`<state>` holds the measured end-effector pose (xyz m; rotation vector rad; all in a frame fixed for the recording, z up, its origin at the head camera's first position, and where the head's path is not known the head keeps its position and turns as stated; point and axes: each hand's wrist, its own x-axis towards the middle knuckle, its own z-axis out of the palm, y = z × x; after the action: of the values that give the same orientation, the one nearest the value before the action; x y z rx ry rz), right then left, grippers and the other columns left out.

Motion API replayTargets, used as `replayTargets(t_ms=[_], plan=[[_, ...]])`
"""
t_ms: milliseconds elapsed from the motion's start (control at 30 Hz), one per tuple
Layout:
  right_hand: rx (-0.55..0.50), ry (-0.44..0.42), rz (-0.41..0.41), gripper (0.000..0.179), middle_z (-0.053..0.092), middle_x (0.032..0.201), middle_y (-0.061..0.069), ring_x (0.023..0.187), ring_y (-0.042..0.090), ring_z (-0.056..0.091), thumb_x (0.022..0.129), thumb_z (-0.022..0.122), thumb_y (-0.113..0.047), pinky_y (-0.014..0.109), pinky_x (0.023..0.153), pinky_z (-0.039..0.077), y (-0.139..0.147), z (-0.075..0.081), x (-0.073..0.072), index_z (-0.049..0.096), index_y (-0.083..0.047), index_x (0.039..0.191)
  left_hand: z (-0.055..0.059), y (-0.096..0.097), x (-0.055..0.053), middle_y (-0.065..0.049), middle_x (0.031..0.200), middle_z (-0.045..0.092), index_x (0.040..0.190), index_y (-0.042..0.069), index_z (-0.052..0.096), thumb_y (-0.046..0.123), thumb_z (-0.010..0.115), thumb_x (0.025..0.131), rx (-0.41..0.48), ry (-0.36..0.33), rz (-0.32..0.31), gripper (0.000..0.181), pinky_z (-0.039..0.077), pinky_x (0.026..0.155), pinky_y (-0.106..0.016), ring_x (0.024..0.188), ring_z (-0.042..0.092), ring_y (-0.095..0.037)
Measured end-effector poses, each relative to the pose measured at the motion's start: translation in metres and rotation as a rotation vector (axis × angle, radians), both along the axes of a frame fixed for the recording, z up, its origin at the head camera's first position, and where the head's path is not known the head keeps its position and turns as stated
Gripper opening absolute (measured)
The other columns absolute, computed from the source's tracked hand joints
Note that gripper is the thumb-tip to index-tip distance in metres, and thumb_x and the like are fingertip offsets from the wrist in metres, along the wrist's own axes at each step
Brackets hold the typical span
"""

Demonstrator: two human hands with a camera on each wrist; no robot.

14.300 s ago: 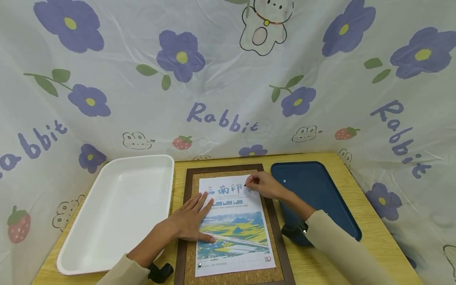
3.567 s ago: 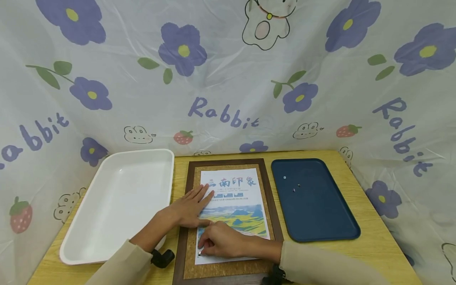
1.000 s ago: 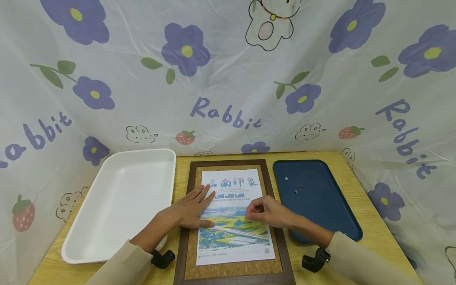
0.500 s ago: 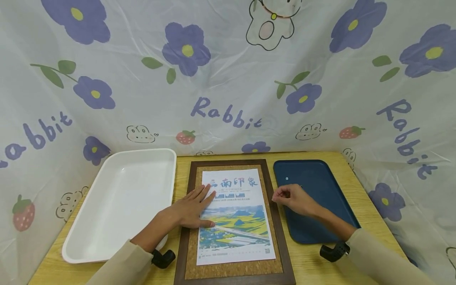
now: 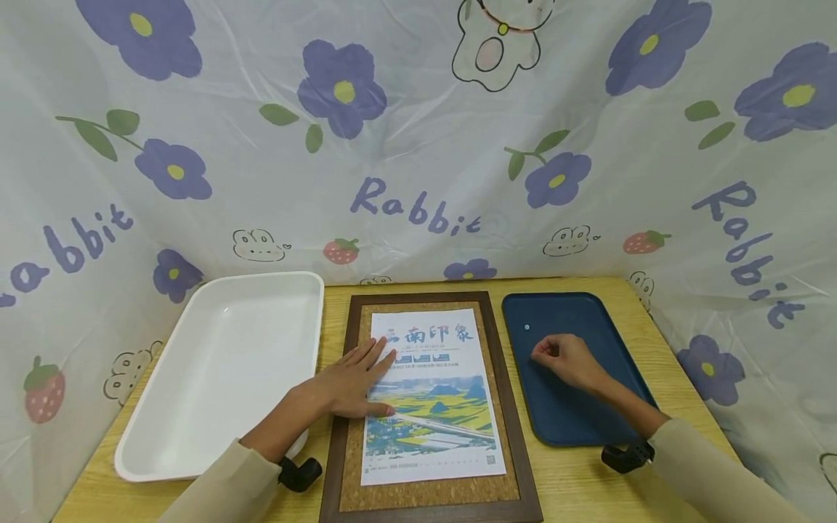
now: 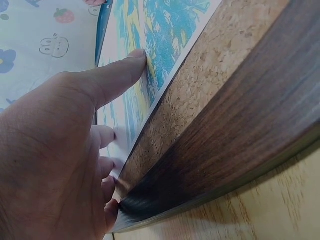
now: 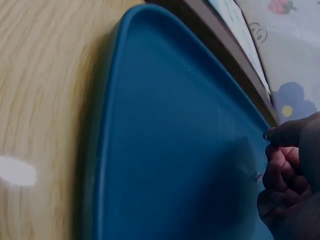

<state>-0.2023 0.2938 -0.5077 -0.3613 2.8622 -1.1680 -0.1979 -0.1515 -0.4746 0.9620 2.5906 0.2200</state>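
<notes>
A printed poster (image 5: 425,428) lies on a brown-framed cork board (image 5: 425,497). My left hand (image 5: 353,381) rests flat on its left side, fingers spread; in the left wrist view the thumb (image 6: 120,75) touches the sheet. Over the dark blue tray (image 5: 575,414), my right hand (image 5: 567,361) pinches a small thumbtack (image 7: 266,135) between thumb and forefinger, seen in the right wrist view. A pale thumbtack (image 5: 527,327) lies on the tray. Close below the right fingers, another small tack (image 7: 258,176) shows in the right wrist view; the head view hides it behind the hand.
A deep white tray (image 5: 222,392) stands left of the board on the wooden table (image 5: 575,487). A patterned cloth curtain (image 5: 418,145) closes off the back and sides. The blue tray has a low raised rim.
My right hand has gone from the poster's lower left corner rightward to over the blue tray, carrying the thumbtack. The tacks seen earlier at the poster's lower corners are gone. My left hand stays put.
</notes>
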Motion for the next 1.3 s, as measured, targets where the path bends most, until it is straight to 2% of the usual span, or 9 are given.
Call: replayTargets(t_ms=[233, 400, 500, 600, 733, 867, 1033, 1167, 1300], plan=[[0.049, 0.046, -0.020, 0.009, 0.070, 0.081, 0.000, 0.073, 0.012, 0.062, 0.099, 0.075, -0.009, 0.029, 0.066, 0.051, 0.008, -0.008, -0.001, 0.076, -0.003, 0.092, 0.000, -0.001, 0.001, -0.027, 0.175, 0.006, 0.169, 0.001, 0.020, 0.062, 0.063, 0.100, 0.007, 0.001, 0.007, 0.101, 0.017, 0.128, -0.062, 0.162, 0.008, -0.046], [0.072, 0.056, -0.041, 0.009, 0.069, 0.078, 0.000, 0.068, 0.011, 0.059, 0.098, 0.075, -0.010, 0.028, 0.063, 0.049, 0.011, -0.010, 0.000, 0.076, -0.004, 0.091, -0.002, -0.001, 0.000, -0.027, 0.175, 0.005, 0.169, 0.002, 0.020, 0.064, 0.061, 0.100, 0.009, 0.006, 0.009, 0.101, 0.017, 0.128, -0.062, 0.162, 0.008, -0.046], [0.080, 0.072, -0.059, 0.009, 0.069, 0.077, 0.000, 0.067, 0.011, 0.058, 0.097, 0.077, -0.010, 0.028, 0.062, 0.048, 0.012, -0.010, 0.001, 0.076, -0.003, 0.092, -0.003, -0.002, 0.000, -0.028, 0.175, 0.004, 0.169, 0.002, 0.020, 0.062, 0.062, 0.101, 0.031, 0.009, 0.030, 0.100, 0.017, 0.128, -0.062, 0.162, 0.007, -0.046], [0.087, 0.113, -0.078, 0.008, 0.070, 0.079, 0.001, 0.070, 0.011, 0.061, 0.096, 0.079, -0.009, 0.028, 0.063, 0.049, 0.009, -0.008, 0.002, 0.077, -0.002, 0.095, -0.003, 0.000, 0.002, -0.030, 0.174, 0.004, 0.168, 0.000, 0.022, 0.055, 0.065, 0.102, 0.079, 0.026, 0.089, 0.096, 0.018, 0.128, -0.061, 0.162, 0.007, -0.046], [0.083, 0.167, -0.111, 0.013, 0.073, 0.085, 0.004, 0.076, 0.015, 0.067, 0.095, 0.080, -0.009, 0.031, 0.067, 0.053, -0.002, -0.001, 0.006, 0.077, 0.000, 0.103, -0.003, 0.003, 0.005, -0.036, 0.171, 0.009, 0.166, -0.004, 0.026, 0.045, 0.070, 0.102, 0.156, 0.072, 0.200, 0.092, 0.023, 0.126, -0.062, 0.160, 0.011, -0.051], [0.038, 0.167, -0.104, 0.024, 0.076, 0.095, 0.009, 0.085, 0.023, 0.072, 0.097, 0.078, -0.012, 0.035, 0.071, 0.057, -0.022, 0.009, 0.012, 0.075, 0.003, 0.115, -0.003, 0.007, 0.008, -0.040, 0.168, 0.012, 0.164, -0.009, 0.026, 0.039, 0.072, 0.101, 0.222, 0.085, 0.295, 0.091, 0.026, 0.125, -0.064, 0.157, 0.015, -0.056], [-0.032, 0.129, -0.047, 0.035, 0.076, 0.107, 0.014, 0.094, 0.029, 0.074, 0.099, 0.076, -0.015, 0.040, 0.076, 0.061, -0.049, 0.019, 0.019, 0.071, 0.005, 0.127, 0.000, 0.013, 0.014, -0.038, 0.169, 0.015, 0.164, -0.013, 0.020, 0.036, 0.074, 0.100, 0.337, 0.021, 0.406, 0.096, 0.024, 0.125, -0.065, 0.157, 0.016, -0.055], [-0.074, 0.069, -0.004, 0.039, 0.075, 0.111, 0.015, 0.097, 0.029, 0.074, 0.101, 0.075, -0.016, 0.040, 0.078, 0.062, -0.066, 0.023, 0.023, 0.068, 0.006, 0.133, 0.002, 0.019, 0.020, -0.039, 0.167, 0.021, 0.164, -0.013, 0.017, 0.033, 0.076, 0.099, 0.440, -0.038, 0.438, 0.099, 0.022, 0.123, -0.070, 0.156, 0.017, -0.057], [-0.101, 0.014, 0.021, 0.042, 0.074, 0.116, 0.019, 0.101, 0.030, 0.073, 0.101, 0.074, -0.016, 0.038, 0.079, 0.062, -0.079, 0.022, 0.025, 0.066, 0.006, 0.135, 0.001, 0.024, 0.025, -0.044, 0.165, 0.018, 0.163, -0.014, 0.016, 0.031, 0.076, 0.099, 0.463, -0.077, 0.452, 0.099, 0.023, 0.121, -0.072, 0.154, 0.017, -0.060]])
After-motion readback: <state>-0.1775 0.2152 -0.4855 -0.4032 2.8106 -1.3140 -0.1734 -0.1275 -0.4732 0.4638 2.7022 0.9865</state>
